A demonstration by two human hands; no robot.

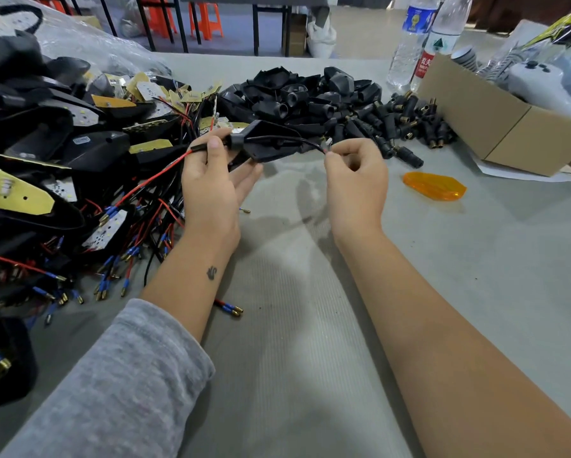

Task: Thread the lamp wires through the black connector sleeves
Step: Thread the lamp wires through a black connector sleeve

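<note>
Above the grey table (294,292), between both hands, hangs a black lamp housing (264,140) with its wires (310,142) fed through. The left hand (211,180) pinches the housing's neck to steady it, while the right hand (355,173) pinches the wire ends, apparently drawing them taut. Loose connector sleeves (406,123) lie heaped just beyond, within reach for threading.

Grey cloth-covered worktop (294,325) carries: heap of black lamp housings w/ red/black wires (63,153) at left, pile of black plastic connector sleeves (343,104) at back, flat orange translucent lens (434,186), brown cardboard box (495,127), two clear plastic water bottles (423,38) at right.
</note>
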